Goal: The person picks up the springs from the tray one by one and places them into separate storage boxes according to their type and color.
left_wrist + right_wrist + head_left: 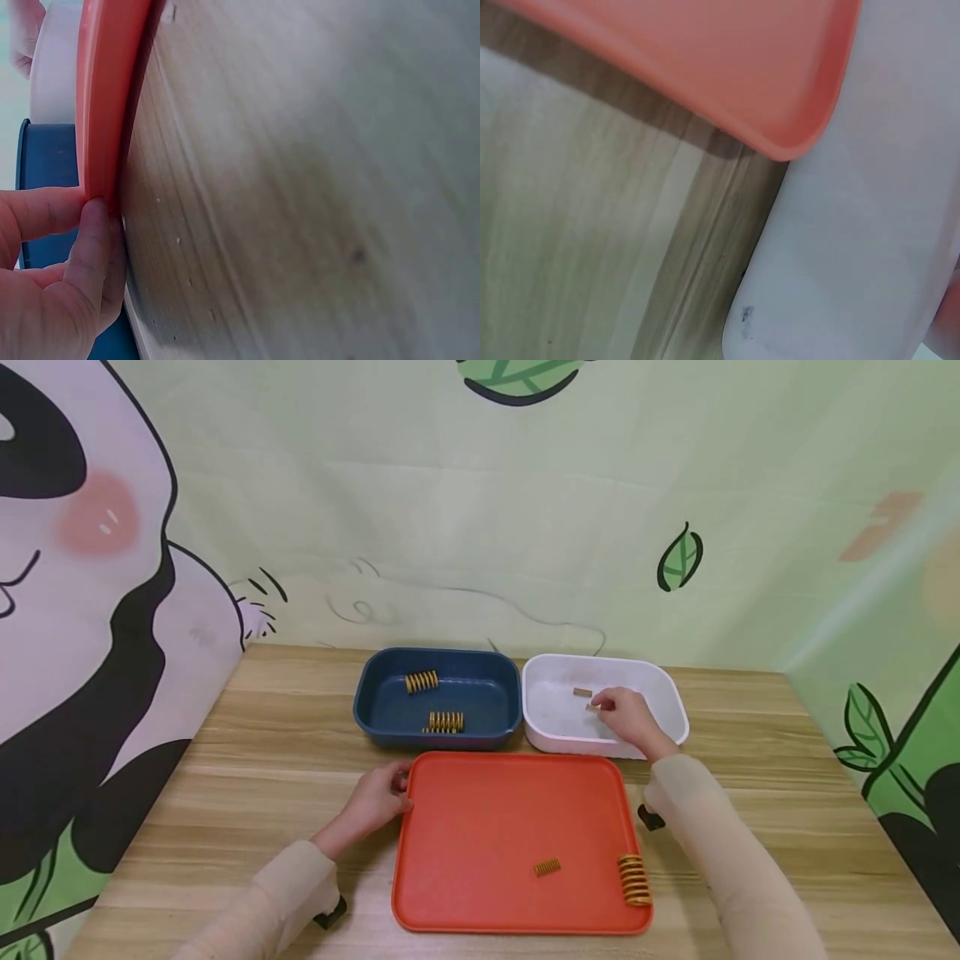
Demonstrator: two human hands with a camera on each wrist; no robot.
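My left hand (pixel 377 795) pinches the left rim of a red tray (pixel 480 827), its thumb and fingers on either side of the edge in the left wrist view. My right hand (pixel 628 718) reaches into a white bin (pixel 660 685), fingertips pinched at a small spring (pixel 592 707). Another small spring (pixel 582 692) lies on the bin floor just beyond. On the tray lie a small gold spring (pixel 547 867) and, against its right rim, a large gold spring (pixel 634 880). In the right wrist view the right hand is mostly hidden behind the white bin's wall.
A dark blue bin (pixel 362 714) stands left of the white one, behind the tray. It holds gold springs, one farther back (pixel 422 682) and others near its front wall (pixel 446 722). A printed cloth backdrop (pixel 450 527) rises behind the wooden table (pixel 300 693).
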